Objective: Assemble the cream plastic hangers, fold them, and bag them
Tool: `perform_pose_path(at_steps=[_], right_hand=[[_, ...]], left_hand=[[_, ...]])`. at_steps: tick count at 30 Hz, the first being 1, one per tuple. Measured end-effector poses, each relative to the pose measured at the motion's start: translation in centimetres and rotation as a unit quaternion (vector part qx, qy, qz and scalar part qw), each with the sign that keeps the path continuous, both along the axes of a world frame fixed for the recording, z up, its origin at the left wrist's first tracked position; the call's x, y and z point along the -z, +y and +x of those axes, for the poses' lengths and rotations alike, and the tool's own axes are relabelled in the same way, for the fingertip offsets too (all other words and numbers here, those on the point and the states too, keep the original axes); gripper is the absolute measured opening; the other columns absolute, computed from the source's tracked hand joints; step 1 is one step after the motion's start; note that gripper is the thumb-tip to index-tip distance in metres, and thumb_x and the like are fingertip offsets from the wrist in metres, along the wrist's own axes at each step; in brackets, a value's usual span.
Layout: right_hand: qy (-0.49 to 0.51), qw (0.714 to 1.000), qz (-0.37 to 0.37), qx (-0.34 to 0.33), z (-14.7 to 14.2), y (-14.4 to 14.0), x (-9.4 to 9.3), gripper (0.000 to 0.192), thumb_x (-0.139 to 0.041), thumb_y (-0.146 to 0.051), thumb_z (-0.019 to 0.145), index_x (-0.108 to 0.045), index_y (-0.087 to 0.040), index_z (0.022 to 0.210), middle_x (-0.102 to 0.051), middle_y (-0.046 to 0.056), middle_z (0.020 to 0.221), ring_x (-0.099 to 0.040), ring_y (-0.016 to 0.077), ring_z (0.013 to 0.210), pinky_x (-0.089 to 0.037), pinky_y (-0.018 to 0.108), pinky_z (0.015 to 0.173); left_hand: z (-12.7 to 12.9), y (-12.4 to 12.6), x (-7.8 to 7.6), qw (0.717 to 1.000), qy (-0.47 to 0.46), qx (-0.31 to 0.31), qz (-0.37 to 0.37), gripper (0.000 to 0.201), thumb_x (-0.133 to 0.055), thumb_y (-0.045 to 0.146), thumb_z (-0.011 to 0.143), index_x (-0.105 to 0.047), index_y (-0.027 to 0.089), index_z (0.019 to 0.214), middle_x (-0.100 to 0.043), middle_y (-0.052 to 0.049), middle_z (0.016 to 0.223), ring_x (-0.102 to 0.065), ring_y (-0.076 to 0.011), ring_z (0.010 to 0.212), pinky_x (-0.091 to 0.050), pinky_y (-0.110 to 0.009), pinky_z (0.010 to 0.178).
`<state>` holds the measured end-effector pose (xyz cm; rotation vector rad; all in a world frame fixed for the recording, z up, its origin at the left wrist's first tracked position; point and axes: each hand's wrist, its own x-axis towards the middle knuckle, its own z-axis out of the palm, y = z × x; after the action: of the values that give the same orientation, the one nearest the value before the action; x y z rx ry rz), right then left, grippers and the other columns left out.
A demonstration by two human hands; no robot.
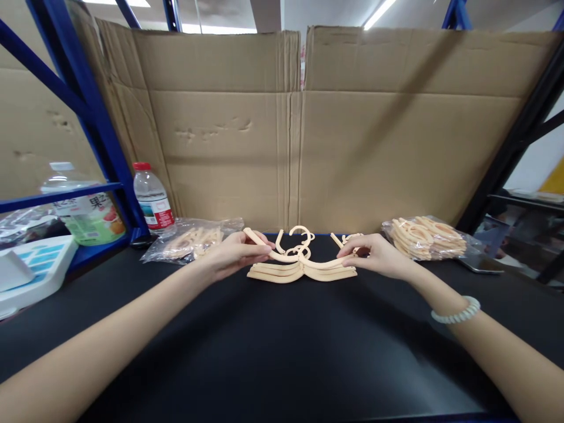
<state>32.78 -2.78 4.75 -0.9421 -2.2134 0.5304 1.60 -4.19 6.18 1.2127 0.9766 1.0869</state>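
Both hands [238, 254] [374, 255] pinch one hanger [304, 261] above a stack [302, 272].

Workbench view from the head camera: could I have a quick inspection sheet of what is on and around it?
Surface: black tabletop, mostly bare in front.
Job's things: stack of cream hangers at centre; top hanger lifted at its left end.
Clutter: two bags of hangers, left bag, right bag; water bottle; drink jug.
Hands: left hand pinches the top hanger; right hand grips the hangers' right end.
Cables: nothing seen.
Surroundings: cardboard wall, blue rack.
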Motion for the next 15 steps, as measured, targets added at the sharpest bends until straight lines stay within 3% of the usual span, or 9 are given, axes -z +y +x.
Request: perform_pose_path(at_steps=[3,6,8,11,15], right_hand=[[-0.038,0.999,-0.003,-0.014,0.5,0.1,0.0,0.014,-0.067,-0.031,0.076,-0.073,-0.019,0.074,-0.071,0.004,0.072,-0.061,0.0181,0.064,-0.043,0.028,0.055],[-0.058,0.998,-0.021,-0.033,0.6,0.1,0.0,0.014,-0.068,-0.031,0.075,-0.072,-0.018,0.075,-0.071,0.004,0.074,-0.063,0.0185,0.067,-0.047,0.028,0.06],[-0.081,0.995,-0.037,-0.042,0.5,-0.1,0.0,0.015,-0.068,-0.032,0.075,-0.072,-0.017,0.078,-0.071,0.004,0.077,-0.064,0.0188,0.071,-0.049,0.029,0.066],[-0.114,0.991,-0.053,-0.045,0.4,-0.2,0.0,0.015,-0.066,-0.03,0.075,-0.071,-0.016,0.079,-0.071,0.004,0.078,-0.064,0.0181,0.073,-0.049,0.029,0.071],[-0.161,0.986,-0.026,-0.032,0.6,0.1,0.4,0.009,-0.066,-0.024,0.074,-0.07,-0.017,0.079,-0.07,0.002,0.077,-0.062,0.017,0.073,-0.047,0.028,0.069]], left_hand=[[-1.5,0.9,-0.1,0.996,0.059,0.054,0.025,0.025,-0.084,0.015,0.056,-0.069,0.013,0.075,-0.072,-0.013,0.081,-0.07,-0.021,0.078,-0.055,-0.026,0.071],[-2.4,1.6,0.0,0.98,0.162,0.078,0.083,0.025,-0.084,0.022,0.057,-0.068,0.014,0.076,-0.071,-0.008,0.073,-0.068,-0.0201,0.073,-0.052,-0.027,0.067],[-2.9,1.8,-0.1,0.947,0.273,0.106,0.133,0.024,-0.082,0.027,0.06,-0.067,0.015,0.075,-0.068,-0.003,0.068,-0.065,-0.0178,0.068,-0.048,-0.025,0.062],[-3.3,2.0,-0.4,0.873,0.418,0.146,0.207,0.025,-0.076,0.036,0.067,-0.065,0.015,0.075,-0.064,0.0,0.066,-0.06,-0.0154,0.065,-0.041,-0.023,0.058],[-3.1,1.8,-0.4,0.798,0.492,0.151,0.313,0.024,-0.073,0.038,0.071,-0.065,0.016,0.076,-0.063,0.0,0.077,-0.057,-0.0156,0.072,-0.04,-0.024,0.064]])
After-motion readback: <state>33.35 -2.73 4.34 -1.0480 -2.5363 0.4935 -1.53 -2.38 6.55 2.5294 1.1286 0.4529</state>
